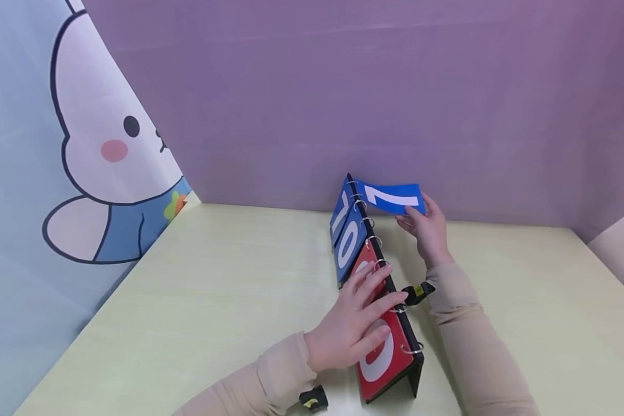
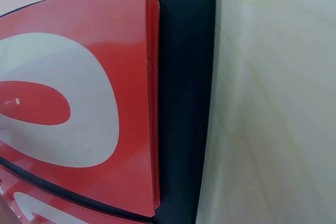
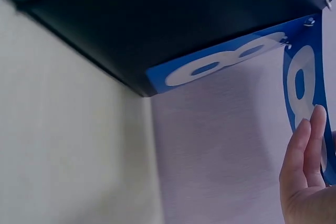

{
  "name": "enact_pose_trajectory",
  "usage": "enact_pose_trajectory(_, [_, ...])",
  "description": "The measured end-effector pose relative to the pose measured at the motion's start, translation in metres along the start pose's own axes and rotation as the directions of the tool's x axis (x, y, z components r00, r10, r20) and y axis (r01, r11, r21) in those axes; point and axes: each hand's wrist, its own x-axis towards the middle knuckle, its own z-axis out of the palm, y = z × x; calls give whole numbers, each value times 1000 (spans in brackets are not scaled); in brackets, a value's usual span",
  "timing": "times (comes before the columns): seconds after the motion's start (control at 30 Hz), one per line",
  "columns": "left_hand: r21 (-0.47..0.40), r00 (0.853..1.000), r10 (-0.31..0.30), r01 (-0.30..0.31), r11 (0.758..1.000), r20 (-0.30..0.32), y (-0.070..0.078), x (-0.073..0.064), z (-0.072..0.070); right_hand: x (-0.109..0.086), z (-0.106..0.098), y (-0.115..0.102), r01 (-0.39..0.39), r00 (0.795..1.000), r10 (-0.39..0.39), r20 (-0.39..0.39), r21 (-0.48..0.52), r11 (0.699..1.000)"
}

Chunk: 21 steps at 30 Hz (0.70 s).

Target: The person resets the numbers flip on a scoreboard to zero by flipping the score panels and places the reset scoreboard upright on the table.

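A tabletop flip scoreboard (image 1: pixel 415 370) with a black folding stand stands on the table, its number cards hung on metal rings. At its far end my right hand (image 1: pixel 430 231) pinches the free edge of a blue card (image 1: pixel 395 199), showing a 7, swung over to the right side. The right wrist view shows an 8 on that card's other face (image 3: pixel 301 85), and another blue 8 card (image 3: pixel 178 74) against the stand. My left hand (image 1: pixel 345 329) rests over the near red cards (image 1: pixel 400 361), fingers spread and fairly straight, fingertips at the ringed top edge.
Blue cards with a 0 (image 1: pixel 349 245) and a partly seen digit face left. The pale table (image 1: pixel 229 289) meets a purple backdrop (image 1: pixel 343 86) behind the scoreboard. A cartoon-printed cloth (image 1: pixel 26 173) hangs at the left. Black wrist straps (image 1: pixel 314 398) sit by both sleeves.
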Motion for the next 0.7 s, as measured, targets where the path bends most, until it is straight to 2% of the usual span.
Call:
enact_pose_trajectory(0.1, [-5,1000,-7,7,1000,-3,0,0,-1,4,4,-9,50,999,-51,-19,-24,998])
enact_pose_trajectory(0.33, [-12,1000,-11,11,1000,3,2,-1,-1,8,21,-35,117,985,-113,-130,17,993])
enact_pose_trajectory(0.43, [-17,1000,-12,12,1000,4,1,-1,0,9,31,-44,141,977,-148,-156,-56,988])
enact_pose_trajectory(0.53, [-21,1000,-9,9,1000,2,0,0,1,11,41,-49,157,979,-172,-106,-130,979])
enact_pose_trajectory(0.63, [-20,1000,-4,4,1000,0,0,0,1,13,50,-50,171,985,-174,9,-243,955])
enact_pose_trajectory(0.7, [-20,1000,-3,3,1000,0,0,0,0,13,55,-48,195,981,-174,91,-331,923])
